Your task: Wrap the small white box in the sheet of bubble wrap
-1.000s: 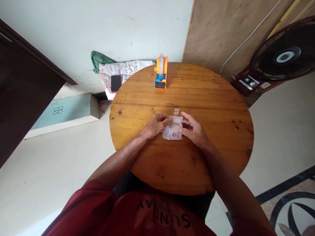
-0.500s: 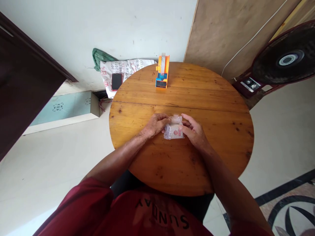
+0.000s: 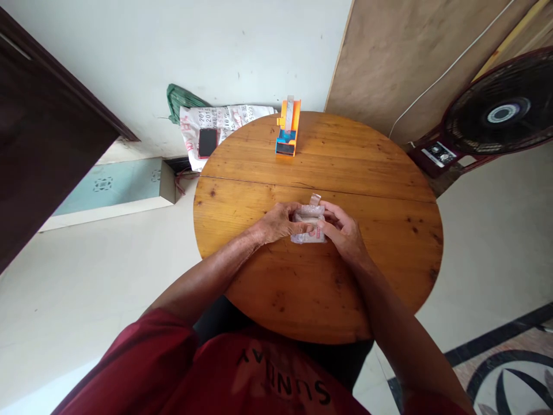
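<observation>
A small bubble-wrapped packet [image 3: 308,236] with red print lies on the round wooden table [image 3: 302,288] in front of me. My left hand [image 3: 283,222] grips its left side, the thumb stretched across the top face. On the right side, my right hand [image 3: 343,230] holds it between thumb and fingers. A strip of clear tape [image 3: 315,199] sticks up from the packet's far edge. What lies under the bubble wrap is hard to make out.
An orange and blue tape dispenser [image 3: 288,129] stands near the table's far edge. Beyond the table's left edge, a phone [image 3: 208,143] rests on a printed white sack [image 3: 190,124]. A black fan [image 3: 501,112] stands at the right.
My left thumb has moved right, onto the packet's top face. The far part of the wrap has lifted, and the tape strip now stands up more visibly. My right hand keeps its hold.
</observation>
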The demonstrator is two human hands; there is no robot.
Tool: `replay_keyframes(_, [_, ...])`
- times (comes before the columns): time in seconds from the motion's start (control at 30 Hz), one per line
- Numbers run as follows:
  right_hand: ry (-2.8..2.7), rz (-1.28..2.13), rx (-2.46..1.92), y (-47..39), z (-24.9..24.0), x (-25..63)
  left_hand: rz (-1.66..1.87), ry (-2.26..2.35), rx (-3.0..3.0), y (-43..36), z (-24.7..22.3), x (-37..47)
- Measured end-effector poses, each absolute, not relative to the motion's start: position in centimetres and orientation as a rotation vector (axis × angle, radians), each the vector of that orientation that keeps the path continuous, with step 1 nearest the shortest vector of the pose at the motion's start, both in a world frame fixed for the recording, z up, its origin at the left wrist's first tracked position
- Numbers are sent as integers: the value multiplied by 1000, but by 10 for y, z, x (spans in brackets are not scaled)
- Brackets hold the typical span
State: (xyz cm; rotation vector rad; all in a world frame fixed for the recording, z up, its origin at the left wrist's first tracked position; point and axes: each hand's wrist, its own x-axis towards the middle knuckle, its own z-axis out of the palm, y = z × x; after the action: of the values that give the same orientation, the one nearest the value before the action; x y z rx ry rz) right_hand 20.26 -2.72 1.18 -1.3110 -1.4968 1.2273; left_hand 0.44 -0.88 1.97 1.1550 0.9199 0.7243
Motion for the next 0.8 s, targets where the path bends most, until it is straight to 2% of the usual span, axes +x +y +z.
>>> replay_keyframes(0.23, [-1578,1142,-1320,-28,6,207,670,932,1128,-6,14,0])
replay_keyframes(0.5, [-1784,773,-1326,-35,7,206,661,859,1120,-8,19,-2])
replay_keyframes(0.8, [-1889,607,-1336,-36,9,206,696,800,1152,-8,18,-1])
